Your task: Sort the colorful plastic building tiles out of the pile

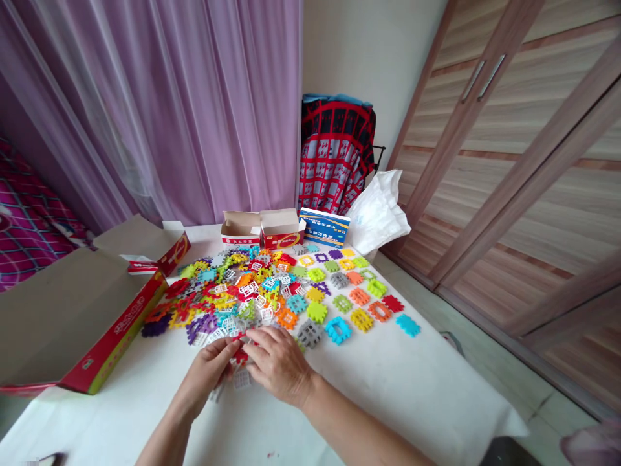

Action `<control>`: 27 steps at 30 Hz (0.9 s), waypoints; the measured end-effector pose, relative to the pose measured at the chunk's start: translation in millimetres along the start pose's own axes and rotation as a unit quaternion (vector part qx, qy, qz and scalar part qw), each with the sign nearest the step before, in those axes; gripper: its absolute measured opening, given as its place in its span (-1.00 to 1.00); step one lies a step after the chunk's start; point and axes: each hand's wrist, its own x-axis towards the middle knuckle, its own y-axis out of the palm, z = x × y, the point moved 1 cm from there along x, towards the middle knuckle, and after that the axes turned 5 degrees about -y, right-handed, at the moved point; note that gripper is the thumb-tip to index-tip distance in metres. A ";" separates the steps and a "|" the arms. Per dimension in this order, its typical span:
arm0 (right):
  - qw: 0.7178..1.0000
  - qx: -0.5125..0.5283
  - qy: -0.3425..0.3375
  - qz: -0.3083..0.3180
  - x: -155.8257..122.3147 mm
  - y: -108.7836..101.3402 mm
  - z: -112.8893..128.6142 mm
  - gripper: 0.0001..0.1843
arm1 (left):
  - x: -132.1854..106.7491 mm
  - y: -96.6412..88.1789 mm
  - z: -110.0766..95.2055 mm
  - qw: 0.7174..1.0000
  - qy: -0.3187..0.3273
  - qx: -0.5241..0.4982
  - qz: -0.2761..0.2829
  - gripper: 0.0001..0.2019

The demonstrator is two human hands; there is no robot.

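Observation:
At the near edge of a colourful pile of interlocking plastic building pieces (228,294), my two hands meet over a red building piece (241,353). My left hand (209,366) pinches it from the left side, fingers curled. From the right, my right hand (279,362) lies over it with bent fingers, hiding much of the piece. A white lattice window piece (241,378) lies just below my fingers. Close to my right hand are a grey piece (309,333) and a bright blue frame piece (338,331).
Loose pieces stand in rough rows on the right, out to a cyan one (407,325). A large open box (116,330) lies at left. Small red boxes (283,239), a blue box (324,228) and a white bag (381,213) stand at the back of the table.

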 end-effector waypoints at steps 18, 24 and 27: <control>0.989 0.106 0.105 0.003 -33.8 -39.5 -2.0 -0.71 | -15.5 30.4 -23.1 0.991 0.053 0.081 0.087 -0.48; 0.979 0.097 0.154 -0.087 -40.1 -66.5 -29.3 -0.77 | -14.6 46.7 -40.3 0.991 0.098 0.089 0.025 -0.36; 0.953 0.127 0.240 -0.132 -47.9 -84.7 -68.1 -0.81 | -11.8 32.0 -41.9 0.979 0.147 0.104 -0.095 -0.34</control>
